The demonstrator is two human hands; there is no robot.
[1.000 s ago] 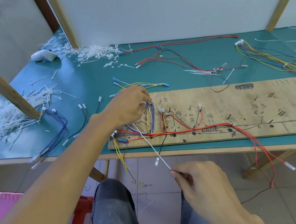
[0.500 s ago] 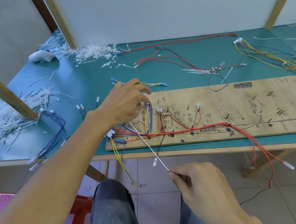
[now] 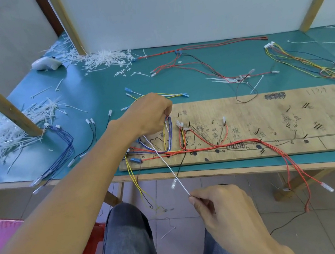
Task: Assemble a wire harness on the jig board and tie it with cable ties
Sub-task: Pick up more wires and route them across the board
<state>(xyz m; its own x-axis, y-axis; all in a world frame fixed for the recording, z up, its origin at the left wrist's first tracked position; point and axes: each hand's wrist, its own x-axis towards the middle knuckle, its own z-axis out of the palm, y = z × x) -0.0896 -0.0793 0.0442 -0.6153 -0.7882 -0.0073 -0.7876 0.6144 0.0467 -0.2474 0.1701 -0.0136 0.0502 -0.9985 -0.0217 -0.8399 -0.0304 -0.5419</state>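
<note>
**Both hands pinch wiring at the left end of the jig board**

At lower centre, the right hand pinches the near end of a thin white strand between thumb and forefinger. The strand runs taut up and left onto the board, and I cannot tell whether it is a wire or a tie. At centre left, the curled fingers of the left hand pinch the top of a loop of blue and yellow wires on the jig board. Red wires follow the board's lower edge and hang off the front of the green table. Loose cable ties are heaped at upper left, and a spare harness lies at upper right.
</note>
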